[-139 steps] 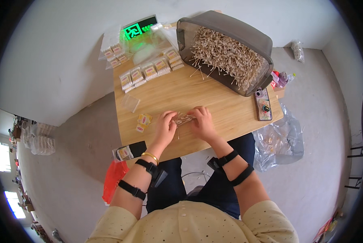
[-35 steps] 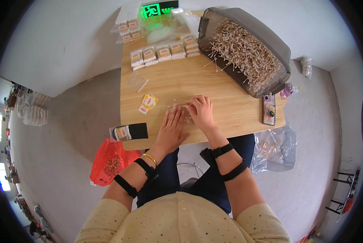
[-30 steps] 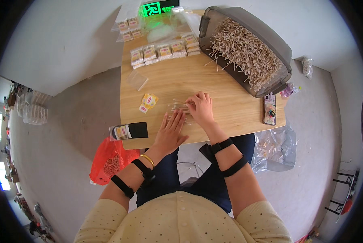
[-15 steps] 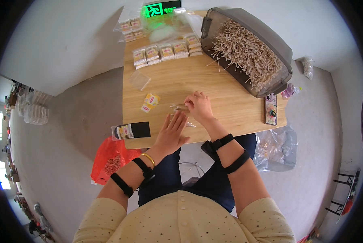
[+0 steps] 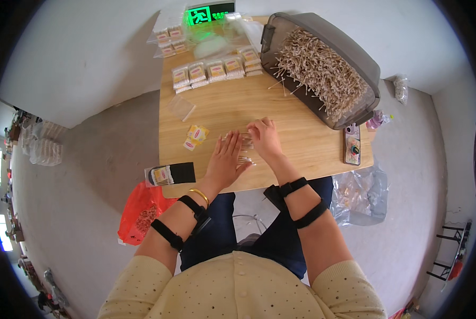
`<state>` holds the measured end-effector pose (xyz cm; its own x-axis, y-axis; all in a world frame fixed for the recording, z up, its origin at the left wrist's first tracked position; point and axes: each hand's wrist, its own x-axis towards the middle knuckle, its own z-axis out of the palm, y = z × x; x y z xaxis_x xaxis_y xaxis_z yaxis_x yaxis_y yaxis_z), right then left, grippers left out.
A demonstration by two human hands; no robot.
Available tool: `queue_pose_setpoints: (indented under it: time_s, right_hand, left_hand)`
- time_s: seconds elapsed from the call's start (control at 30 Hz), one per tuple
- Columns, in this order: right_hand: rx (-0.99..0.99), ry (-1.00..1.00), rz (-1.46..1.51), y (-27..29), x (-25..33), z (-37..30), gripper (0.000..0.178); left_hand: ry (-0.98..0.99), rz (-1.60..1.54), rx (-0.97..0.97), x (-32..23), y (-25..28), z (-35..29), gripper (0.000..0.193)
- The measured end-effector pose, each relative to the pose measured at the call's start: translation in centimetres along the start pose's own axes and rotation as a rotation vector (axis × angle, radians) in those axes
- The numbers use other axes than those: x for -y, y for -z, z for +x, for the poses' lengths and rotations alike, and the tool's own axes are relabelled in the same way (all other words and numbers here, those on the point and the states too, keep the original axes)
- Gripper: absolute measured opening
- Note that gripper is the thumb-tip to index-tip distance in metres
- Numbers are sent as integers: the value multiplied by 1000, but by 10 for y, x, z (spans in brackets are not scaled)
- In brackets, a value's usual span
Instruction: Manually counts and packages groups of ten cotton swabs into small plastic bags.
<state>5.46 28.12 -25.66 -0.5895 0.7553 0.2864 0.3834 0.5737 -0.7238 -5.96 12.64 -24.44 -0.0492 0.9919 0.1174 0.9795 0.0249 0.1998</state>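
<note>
Cotton swabs [image 5: 247, 142] lie in a small loose row on the wooden table, between my two hands. My left hand [image 5: 225, 162] lies flat with its fingers stretched out, their tips over the left ends of the swabs. At the right ends is my right hand [image 5: 265, 141], its fingers curled in and pressed together; what they pinch, if anything, is hidden. A few more swabs [image 5: 244, 159] show beside my left thumb. Yellow and white paper cards [image 5: 196, 136] lie to the left of my left hand.
A big grey bin [image 5: 323, 74] of loose swabs stands tilted at the back right. Packed swab bags [image 5: 215, 70] line the back. A clear bag [image 5: 182, 108], a black pouch with swabs [image 5: 174, 174] and a phone [image 5: 352, 144] lie near the edges. A red bag [image 5: 142, 212] hangs below.
My left hand has moved slightly right and forward, over the left swab ends. My right hand has shifted a little to the right, and the swabs now sit closer together between them.
</note>
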Motion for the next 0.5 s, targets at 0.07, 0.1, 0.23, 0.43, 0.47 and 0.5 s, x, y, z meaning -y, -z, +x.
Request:
queue_pose_setpoints:
  time_s: [0.07, 0.1, 0.23, 0.43, 0.47, 0.5]
  right_hand:
    - [-37, -38, 28, 11, -4, -5, 10]
    - [-50, -59, 1, 18, -6, -9, 10]
    - [-86, -101, -30, 33, 0, -29, 10]
    - [-150, -43, 16, 43, 18, -62, 13]
    - [-151, -43, 16, 43, 20, -65, 13]
    - [-149, -33, 21, 43, 20, -69, 14]
  left_hand:
    - [-6, -15, 49, -2, 5, -1, 85]
    - [-11, -17, 49, -2, 5, -5, 85]
    - [-1, 42, 80, -4, 6, -9, 88]
    - [-13, -7, 15, -6, 1, -12, 88]
    - [-37, -15, 49, -5, -2, -14, 89]
    - [-41, -16, 50, -7, 0, -12, 89]
